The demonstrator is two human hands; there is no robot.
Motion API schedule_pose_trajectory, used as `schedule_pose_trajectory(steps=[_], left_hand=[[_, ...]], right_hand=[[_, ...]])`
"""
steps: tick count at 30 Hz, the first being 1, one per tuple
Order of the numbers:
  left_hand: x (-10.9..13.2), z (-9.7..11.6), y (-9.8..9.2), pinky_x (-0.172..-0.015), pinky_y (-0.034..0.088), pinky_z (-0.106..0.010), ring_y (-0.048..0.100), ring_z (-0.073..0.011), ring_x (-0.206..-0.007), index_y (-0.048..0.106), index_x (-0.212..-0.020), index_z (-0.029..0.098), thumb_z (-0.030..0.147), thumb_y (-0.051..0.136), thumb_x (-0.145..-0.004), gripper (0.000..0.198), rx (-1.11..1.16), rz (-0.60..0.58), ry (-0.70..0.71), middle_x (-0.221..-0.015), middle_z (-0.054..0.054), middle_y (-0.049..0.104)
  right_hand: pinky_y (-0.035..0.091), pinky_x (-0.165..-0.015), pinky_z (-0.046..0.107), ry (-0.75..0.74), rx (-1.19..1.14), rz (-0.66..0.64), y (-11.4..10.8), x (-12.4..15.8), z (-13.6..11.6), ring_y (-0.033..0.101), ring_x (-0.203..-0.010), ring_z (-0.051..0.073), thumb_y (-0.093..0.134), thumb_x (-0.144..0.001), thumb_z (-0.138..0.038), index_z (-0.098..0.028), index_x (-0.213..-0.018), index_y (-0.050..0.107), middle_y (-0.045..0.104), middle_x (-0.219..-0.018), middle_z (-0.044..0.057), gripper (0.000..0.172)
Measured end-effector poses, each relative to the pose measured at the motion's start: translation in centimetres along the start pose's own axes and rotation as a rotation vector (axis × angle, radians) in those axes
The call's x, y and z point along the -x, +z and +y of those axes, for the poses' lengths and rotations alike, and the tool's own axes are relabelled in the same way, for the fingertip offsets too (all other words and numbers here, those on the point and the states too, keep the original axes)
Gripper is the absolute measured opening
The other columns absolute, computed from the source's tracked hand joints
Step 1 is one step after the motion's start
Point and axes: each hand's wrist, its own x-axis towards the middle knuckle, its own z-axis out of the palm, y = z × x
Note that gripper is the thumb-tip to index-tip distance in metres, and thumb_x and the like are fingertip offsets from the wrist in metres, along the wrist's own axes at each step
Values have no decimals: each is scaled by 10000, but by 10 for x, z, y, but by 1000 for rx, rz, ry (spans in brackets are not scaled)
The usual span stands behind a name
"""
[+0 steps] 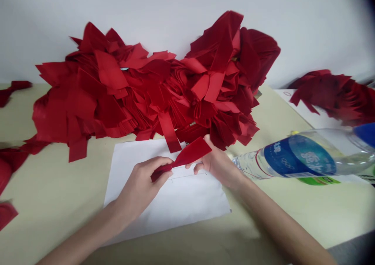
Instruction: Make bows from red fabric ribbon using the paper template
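A strip of red ribbon (pixel 192 151) is pinched and gathered between the thumb and fingers of my left hand (pixel 146 179). Its flat, wider end stretches up and to the right, against the fingers of my right hand (pixel 221 165). My right hand's fingers are curled at that end, partly hidden behind the ribbon. Both hands are just above a white paper sheet (pixel 181 212) marked with thin ruled lines. Right behind them, a large heap of red ribbon strips (pixel 140 89) lies in fanned, overlapping bundles.
A clear plastic bottle with a blue label (pixel 299 155) lies on its side, close to my right forearm. More red strips (pixel 336 97) sit at the far right. Other red pieces (pixel 11 159) lie along the left of the pale table (pixel 67 198). A white wall (pixel 146 7) rises behind.
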Motion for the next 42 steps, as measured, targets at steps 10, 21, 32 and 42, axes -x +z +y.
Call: schedule_pose_trajectory(steps=[10, 21, 32, 42], left_hand=[[-13, -4, -43, -501, 398, -234, 545, -133, -571, 666, -862, 208, 320, 629, -762, 155, -27, -462, -239, -690, 29, 622], [7, -46, -65, -841, 533, -355, 699, -220, -796, 679, -882, 191, 433, 682, -741, 280, 414, -207, -579, -791, 2, 684], [18, -30, -57, -566, 546, -268, 682, -200, -631, 645, -698, 179, 450, 615, -768, 281, 214, -211, -507, -591, -10, 651], [26, -35, -79, -464, 396, -257, 501, -152, -423, 680, -781, 201, 611, 393, -840, 504, -294, -85, -420, -462, 8, 564]], right_hand=[[522, -589, 245, -17, 130, 242, -6, 17, 2, 625, -602, 116, 712, -705, -386, -166, -848, 600, 642, -726, -2, 285], [428, -504, 244, 5, 582, 344, -2, 34, 25, 541, -489, 119, 614, -781, -383, -182, -760, 623, 558, -558, -26, 202], [394, -499, 254, -133, 1071, 447, -4, 32, 25, 533, -479, 136, 606, -798, -305, -220, -827, 619, 600, -582, -23, 90], [411, -509, 252, -171, 1095, 516, -10, 44, 12, 551, -441, 132, 353, -953, -381, -191, -858, 598, 606, -567, 0, 324]])
